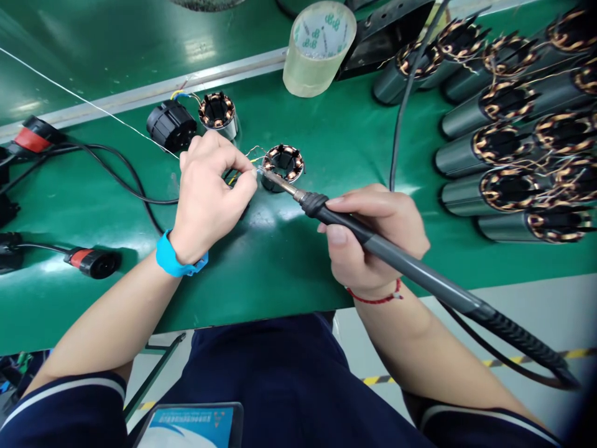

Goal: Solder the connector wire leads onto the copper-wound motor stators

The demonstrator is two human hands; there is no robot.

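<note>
My right hand (373, 233) grips a soldering iron (396, 255) like a pen, its metal tip pointing up and left. That tip reaches the thin wires beside a motor stator (283, 163) with copper windings, standing on the green bench. Thumb and forefinger of my left hand (212, 186) are pinched together at the same spot, touching or very close to the iron's tip. A thin silvery solder wire (102, 111) runs from the upper left into my left hand. Yellow and copper leads show at the fingertips; the exact joint is hidden. Behind the left hand lies a black round housing (171, 124).
Another stator (217, 115) stands beside the black housing. A tape roll (319, 48) sits at the back. Many wound stators (508, 143) fill the right side. Black cables with red-banded connectors (93, 261) lie left. The iron's cord (405, 106) hangs across the bench (280, 267).
</note>
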